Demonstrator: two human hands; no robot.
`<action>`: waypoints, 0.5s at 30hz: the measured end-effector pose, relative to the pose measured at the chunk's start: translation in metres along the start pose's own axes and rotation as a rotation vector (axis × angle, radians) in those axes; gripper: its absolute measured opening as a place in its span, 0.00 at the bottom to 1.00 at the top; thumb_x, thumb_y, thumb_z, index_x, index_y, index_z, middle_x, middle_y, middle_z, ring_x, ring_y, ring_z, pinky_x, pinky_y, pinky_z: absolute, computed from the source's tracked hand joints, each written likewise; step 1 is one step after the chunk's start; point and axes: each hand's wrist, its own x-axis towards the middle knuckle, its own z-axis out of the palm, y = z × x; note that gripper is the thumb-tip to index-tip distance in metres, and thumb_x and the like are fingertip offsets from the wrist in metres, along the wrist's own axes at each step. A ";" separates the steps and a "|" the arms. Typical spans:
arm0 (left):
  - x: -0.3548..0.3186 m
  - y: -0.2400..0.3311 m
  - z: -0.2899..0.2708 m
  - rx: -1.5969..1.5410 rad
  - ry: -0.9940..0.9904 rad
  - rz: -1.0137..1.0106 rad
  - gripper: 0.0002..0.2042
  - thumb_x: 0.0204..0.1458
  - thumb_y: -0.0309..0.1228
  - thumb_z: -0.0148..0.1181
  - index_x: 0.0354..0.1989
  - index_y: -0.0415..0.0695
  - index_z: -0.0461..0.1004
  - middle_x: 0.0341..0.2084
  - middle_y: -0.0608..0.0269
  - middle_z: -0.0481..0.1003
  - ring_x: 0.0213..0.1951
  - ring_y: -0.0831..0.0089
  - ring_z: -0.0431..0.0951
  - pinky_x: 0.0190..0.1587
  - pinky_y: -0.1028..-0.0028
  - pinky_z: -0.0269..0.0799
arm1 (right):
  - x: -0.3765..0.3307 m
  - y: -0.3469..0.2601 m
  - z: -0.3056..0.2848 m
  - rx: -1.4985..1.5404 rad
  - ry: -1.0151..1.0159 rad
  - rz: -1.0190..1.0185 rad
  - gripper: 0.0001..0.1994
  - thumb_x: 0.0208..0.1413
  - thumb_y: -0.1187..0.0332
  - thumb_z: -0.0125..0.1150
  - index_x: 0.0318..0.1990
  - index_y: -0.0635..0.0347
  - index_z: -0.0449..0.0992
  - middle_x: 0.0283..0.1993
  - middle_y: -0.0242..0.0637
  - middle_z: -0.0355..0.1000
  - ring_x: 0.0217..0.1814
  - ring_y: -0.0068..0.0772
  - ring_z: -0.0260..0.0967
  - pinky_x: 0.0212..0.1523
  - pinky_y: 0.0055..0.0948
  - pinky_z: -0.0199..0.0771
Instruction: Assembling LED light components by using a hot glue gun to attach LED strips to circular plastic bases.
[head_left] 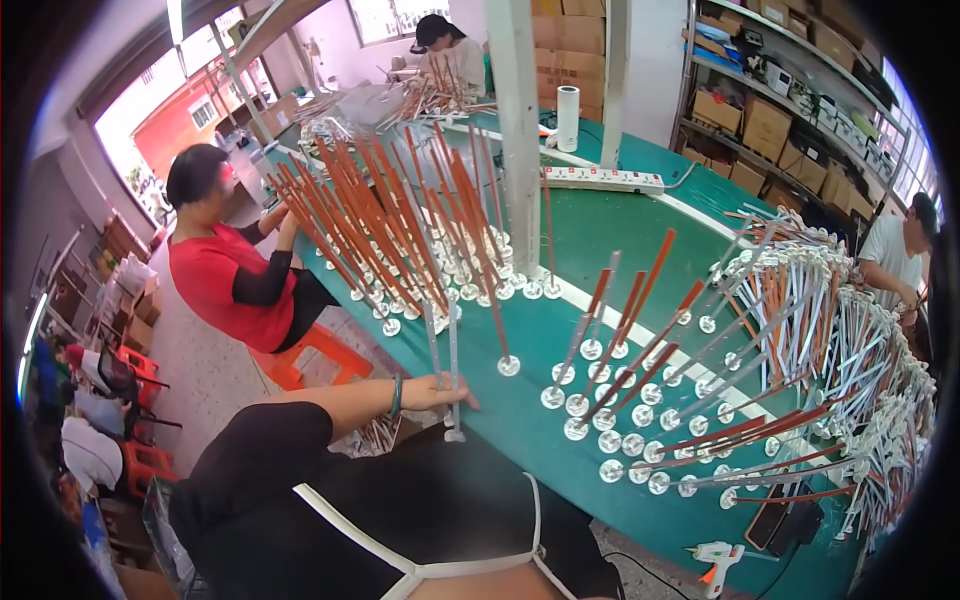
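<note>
The left hand (443, 393) pinches two thin grey sticks (452, 370) that stand up at the near edge of the green table (590, 240). The fingers wrap close around them, low down, near their small white feet. The left arm comes in from 9 o'clock, with a green band (396, 396) on the wrist. The right hand cannot be seen, so I cannot tell what it does.

The held sticks are at about 7 o'clock from the middle of the view. At 11 o'clock from the hand stands a big bunch of orange-brown sticks (400, 215), all leaning, each on a round white foot. At 3 o'clock from the hand is another bunch of grey and orange sticks (640, 340) on round feet. More lie piled at the far right, about 3 o'clock in the view.

A person in a red shirt (225, 280) sits at 9 o'clock by an orange stool (315, 355). A white power strip (603, 179) lies on the table at 12 o'clock. A glue gun (717, 556) lies at 5 o'clock.
</note>
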 end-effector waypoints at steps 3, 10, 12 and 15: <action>-0.005 -0.001 0.004 -0.033 -0.019 0.052 0.22 0.65 0.44 0.38 0.47 0.41 0.76 0.44 0.58 0.70 0.50 0.65 0.68 0.58 0.67 0.60 | 0.024 -0.016 -0.002 -0.008 -0.001 -0.026 0.16 0.52 0.55 0.61 0.41 0.58 0.78 0.39 0.40 0.77 0.43 0.38 0.74 0.45 0.38 0.73; -0.035 0.016 0.002 -0.236 0.090 -0.016 0.21 0.65 0.47 0.40 0.50 0.44 0.73 0.42 0.63 0.75 0.43 0.74 0.74 0.42 0.73 0.71 | -0.078 -0.060 0.081 0.104 -0.076 0.136 0.16 0.53 0.55 0.61 0.41 0.58 0.78 0.39 0.38 0.77 0.43 0.35 0.74 0.45 0.36 0.73; -0.052 0.017 0.006 -0.191 0.162 0.020 0.21 0.64 0.47 0.40 0.50 0.47 0.74 0.36 0.69 0.76 0.27 0.84 0.70 0.29 0.83 0.68 | -0.147 -0.068 0.087 0.120 -0.111 0.239 0.16 0.53 0.55 0.61 0.41 0.58 0.79 0.39 0.38 0.77 0.43 0.34 0.74 0.45 0.36 0.73; -0.071 0.056 0.013 -0.242 0.151 0.061 0.22 0.65 0.44 0.39 0.50 0.39 0.72 0.37 0.64 0.75 0.36 0.80 0.75 0.35 0.83 0.70 | -0.160 -0.194 -0.017 0.553 -0.278 0.074 0.07 0.56 0.67 0.61 0.37 0.61 0.79 0.34 0.32 0.75 0.37 0.23 0.72 0.36 0.27 0.73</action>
